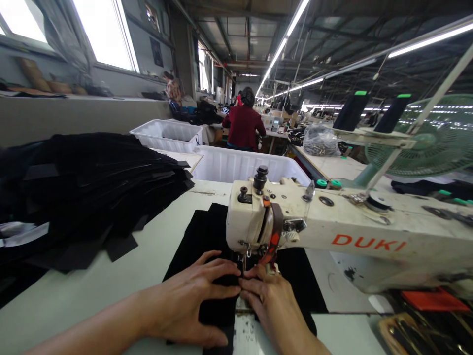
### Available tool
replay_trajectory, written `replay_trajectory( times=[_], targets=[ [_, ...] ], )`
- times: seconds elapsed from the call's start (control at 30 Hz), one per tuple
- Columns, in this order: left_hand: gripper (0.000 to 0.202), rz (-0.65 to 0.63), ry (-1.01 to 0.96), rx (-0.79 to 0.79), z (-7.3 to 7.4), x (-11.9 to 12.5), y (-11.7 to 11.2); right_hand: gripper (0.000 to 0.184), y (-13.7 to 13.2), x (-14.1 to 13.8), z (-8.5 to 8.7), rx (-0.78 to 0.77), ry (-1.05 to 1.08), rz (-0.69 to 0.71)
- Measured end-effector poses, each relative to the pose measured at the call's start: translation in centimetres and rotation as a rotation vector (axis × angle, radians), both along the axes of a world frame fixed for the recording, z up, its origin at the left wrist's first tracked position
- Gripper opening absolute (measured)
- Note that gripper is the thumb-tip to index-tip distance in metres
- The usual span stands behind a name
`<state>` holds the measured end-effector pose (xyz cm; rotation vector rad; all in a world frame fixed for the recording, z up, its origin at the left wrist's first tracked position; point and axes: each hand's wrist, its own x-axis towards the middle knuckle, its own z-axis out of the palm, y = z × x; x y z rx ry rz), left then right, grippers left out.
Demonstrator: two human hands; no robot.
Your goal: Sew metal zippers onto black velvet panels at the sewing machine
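Note:
A white sewing machine (332, 231) with red lettering stands across the table, its needle head at the centre. A piece of black fabric (201, 236) lies under the head. My left hand (192, 301) rests flat on the fabric, fingers stretched toward the needle. My right hand (269, 298) lies on the fabric just below the presser foot, fingers pressed down on the cloth by the needle. The fingertips of both hands nearly meet.
A large pile of black fabric pieces (84, 192) fills the table's left. White plastic bins (244, 165) stand behind the machine. A green fan (432, 143) and thread cones (351, 111) are at right. A person in red (244, 125) sits further back.

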<state>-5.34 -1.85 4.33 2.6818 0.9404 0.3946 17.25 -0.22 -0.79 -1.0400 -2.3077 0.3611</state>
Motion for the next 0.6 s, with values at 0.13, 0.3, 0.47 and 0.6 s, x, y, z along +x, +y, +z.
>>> replay_trajectory(
  times=[0.13, 0.3, 0.47, 0.6],
  targets=[
    [0.050, 0.022, -0.089, 0.062, -0.7, 0.5, 0.6, 0.033, 0.9, -0.2, 0.5, -0.016, -0.027, -0.017],
    [0.039, 0.152, -0.208, 0.075, -2.8, 1.8, 0.5, 0.028, 0.9, 0.1, 0.5, -0.106, 0.063, -0.102],
    [0.026, 0.229, -0.334, 0.107, -4.7, 2.3, 0.6, 0.017, 0.6, -0.1, 0.4, -0.104, 0.078, -0.189],
    [0.023, 0.254, -0.389, 0.124, -5.2, 2.1, 0.8, 0.012, 0.7, -0.6, 0.3, -0.106, 0.082, -0.204]
  ],
)
